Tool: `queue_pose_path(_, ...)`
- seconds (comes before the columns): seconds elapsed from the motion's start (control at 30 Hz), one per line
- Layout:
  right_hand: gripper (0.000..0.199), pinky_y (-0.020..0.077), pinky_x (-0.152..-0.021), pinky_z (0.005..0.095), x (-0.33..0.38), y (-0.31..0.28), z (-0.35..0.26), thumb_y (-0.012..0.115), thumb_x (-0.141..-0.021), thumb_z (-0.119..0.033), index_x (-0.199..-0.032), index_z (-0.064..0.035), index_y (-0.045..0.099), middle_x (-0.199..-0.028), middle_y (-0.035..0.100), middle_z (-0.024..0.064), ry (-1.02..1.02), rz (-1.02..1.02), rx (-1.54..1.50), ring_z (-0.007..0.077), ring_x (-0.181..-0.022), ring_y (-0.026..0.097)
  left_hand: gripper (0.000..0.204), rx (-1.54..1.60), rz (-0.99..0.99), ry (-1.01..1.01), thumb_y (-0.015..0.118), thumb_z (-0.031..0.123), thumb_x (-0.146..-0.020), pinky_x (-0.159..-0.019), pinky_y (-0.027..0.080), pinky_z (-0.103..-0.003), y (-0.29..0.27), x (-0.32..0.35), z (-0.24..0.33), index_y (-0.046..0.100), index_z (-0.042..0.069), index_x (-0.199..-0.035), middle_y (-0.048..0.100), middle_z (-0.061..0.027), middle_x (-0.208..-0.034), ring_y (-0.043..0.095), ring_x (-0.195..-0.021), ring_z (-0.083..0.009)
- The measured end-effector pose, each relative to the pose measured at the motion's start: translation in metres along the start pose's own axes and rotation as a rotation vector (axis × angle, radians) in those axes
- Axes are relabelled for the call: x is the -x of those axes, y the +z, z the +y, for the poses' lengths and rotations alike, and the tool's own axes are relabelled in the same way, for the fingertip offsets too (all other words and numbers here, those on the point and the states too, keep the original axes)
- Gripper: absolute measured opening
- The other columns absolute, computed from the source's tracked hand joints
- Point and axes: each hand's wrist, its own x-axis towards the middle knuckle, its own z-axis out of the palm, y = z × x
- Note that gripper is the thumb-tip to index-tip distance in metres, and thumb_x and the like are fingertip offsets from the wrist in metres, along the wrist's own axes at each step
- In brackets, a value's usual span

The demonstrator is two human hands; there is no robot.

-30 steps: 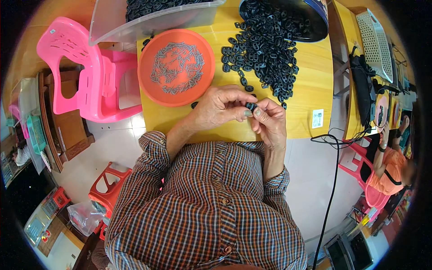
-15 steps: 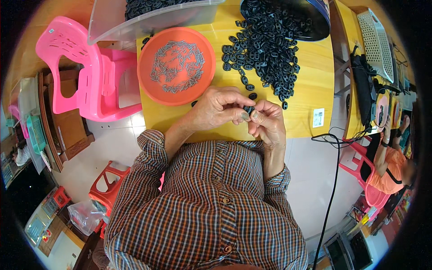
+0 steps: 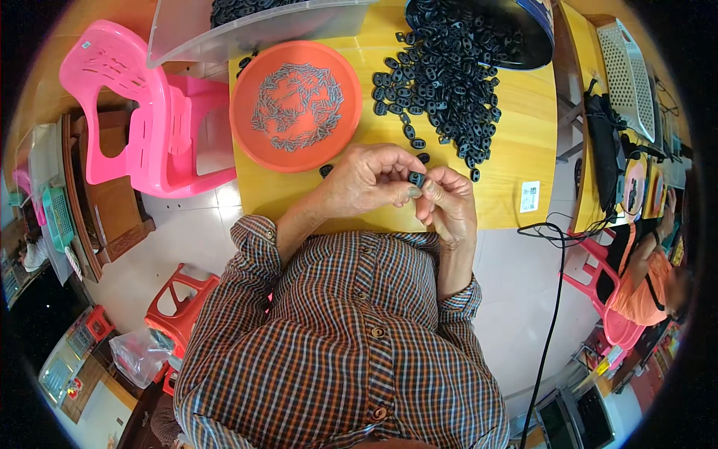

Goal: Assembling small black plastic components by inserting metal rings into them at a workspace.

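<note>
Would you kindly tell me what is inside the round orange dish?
The orange dish holds many small grey pin-like pieces, scattered, with its bare bottom showing between them. Where pieces overlap, those underneath are partly hidden.

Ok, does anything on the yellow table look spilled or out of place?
The dark container at the far right seems tipped on its side, with black pieces heaped out of its mouth like a spill, though perhaps deliberately. One stray piece lies near the orange bowl, apart from that heap.
</note>
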Motion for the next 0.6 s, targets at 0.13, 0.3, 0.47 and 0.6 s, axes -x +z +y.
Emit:
queue_pose_path(0.13, 0.007, 0.0465, -0.039, 0.0188, 0.012, 0.000, 0.000, 0.065, -0.084, -0.004, -0.085, 0.0021, 0.061, -0.073, 0.065, 0.0100, -0.039, 0.078, 0.203, 0.0123, -0.049, 0.061, 0.021, -0.299, 0.101, 0.021, 0.067, 0.000, -0.079, -0.061, 0.050, -0.022, -0.007, 0.011, -0.001, 0.060, -0.001, -0.099, 0.060, -0.0019, -0.083, 0.059, -0.071, -0.0061)
queue_pose_path(0.3, 0.004, 0.0417, -0.044, 0.0169, 0.023, 0.007, 0.001, 0.066, -0.082, -0.002, -0.084, 0.0004, 0.063, -0.066, 0.062, 0.0035, -0.082, 0.334, 0.614, 0.0059, -0.051, 0.055, 0.023, -0.676, 0.201, 0.083, 0.068, 0.001, -0.076, -0.056, 0.047, -0.025, -0.015, 0.034, 0.003, 0.061, 0.002, -0.098, 0.056, -0.0047, -0.077, 0.058, -0.066, -0.0119)
queue_pose_path(0.47, 0.004, 0.0410, -0.049, 0.0185, 0.015, 0.002, 0.014, 0.066, -0.081, 0.000, -0.083, 0.0009, 0.062, -0.066, 0.059, 0.0010, -0.205, 0.427, 0.790, 0.0038, -0.053, 0.050, 0.026, -0.893, 0.220, 0.092, 0.068, 0.000, -0.073, -0.056, 0.046, -0.031, -0.021, 0.051, -0.005, 0.061, 0.001, -0.098, 0.052, -0.0090, -0.076, 0.058, -0.065, -0.0199)
queue_pose_path(0.6, 0.007, 0.0426, -0.051, 0.0197, 0.005, 0.006, 0.020, 0.067, -0.080, 0.000, -0.083, 0.0025, 0.062, -0.072, 0.058, 0.0031, -0.380, 0.446, 0.988, 0.0052, -0.057, 0.052, 0.026, -0.935, 0.227, 0.101, 0.066, 0.003, -0.073, -0.060, 0.047, -0.037, -0.023, 0.058, -0.010, 0.061, 0.002, -0.098, 0.052, -0.0110, -0.080, 0.057, -0.068, -0.0257)
